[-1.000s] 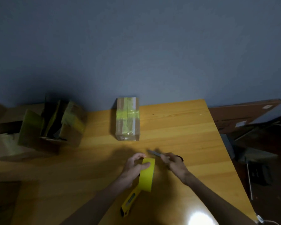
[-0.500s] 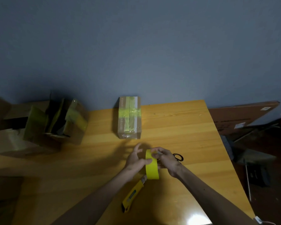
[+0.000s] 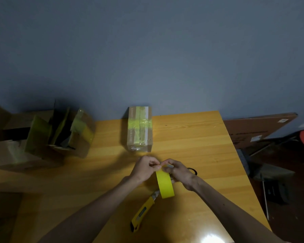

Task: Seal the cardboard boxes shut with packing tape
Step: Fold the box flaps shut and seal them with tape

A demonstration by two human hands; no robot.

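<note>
Your tape roll point(image 3: 165, 185) stands on edge above the table point(image 3: 191, 137), axis left-right; your left hand point(image 3: 144, 168) pinches its top, your right hand point(image 3: 181, 174) curls round it. The sealed box point(image 3: 139, 128) lies beyond, lengthwise near-to-far, and the utility knife point(image 3: 142, 214) just nearer

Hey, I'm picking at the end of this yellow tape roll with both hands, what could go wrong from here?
1. The yellow utility knife lies on the table just beneath the yellow tape roll, and its metal tip looks exposed; a lowered wrist might catch it.
2. The left hand pinches at the tape end while the right hand holds the roll. In this dim light the strip may tear narrow or stick to itself.
</note>
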